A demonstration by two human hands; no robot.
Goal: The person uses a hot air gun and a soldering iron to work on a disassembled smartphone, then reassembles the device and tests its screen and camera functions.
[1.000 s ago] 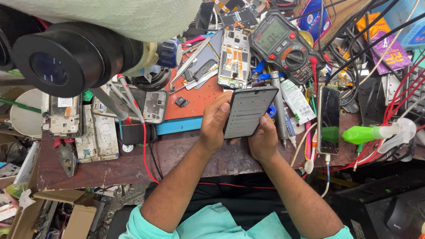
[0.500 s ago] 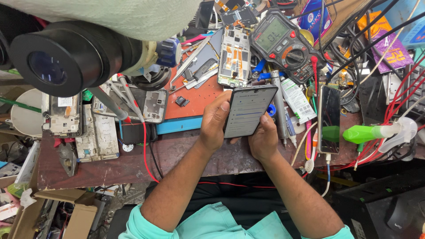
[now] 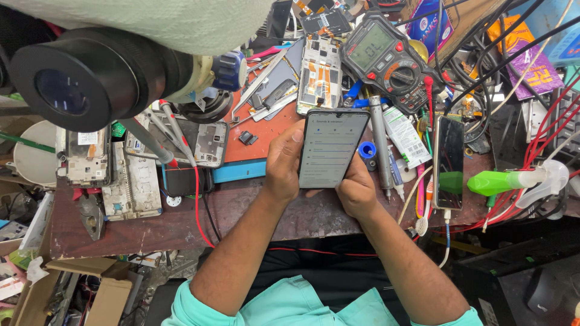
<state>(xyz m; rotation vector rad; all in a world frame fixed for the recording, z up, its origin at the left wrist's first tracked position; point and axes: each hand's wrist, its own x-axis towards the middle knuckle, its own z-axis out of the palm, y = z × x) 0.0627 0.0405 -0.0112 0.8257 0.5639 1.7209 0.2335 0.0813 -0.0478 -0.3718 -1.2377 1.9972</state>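
A lit smartphone (image 3: 331, 148) with a light menu screen is held upright over the front of a cluttered workbench (image 3: 181, 220). My left hand (image 3: 284, 160) grips its left edge, thumb resting on the upper screen. Under the lower right corner my right hand (image 3: 356, 190) supports the phone. Both forearms reach up from the bottom of the view, with turquoise sleeves.
A black microscope eyepiece (image 3: 90, 78) looms at upper left. A multimeter (image 3: 386, 57), an opened phone frame (image 3: 320, 75), tweezers and screwdrivers lie behind. A second phone (image 3: 448, 160) on a cable and a green spray bottle (image 3: 513, 179) lie right. Dismantled phones (image 3: 130, 181) lie left.
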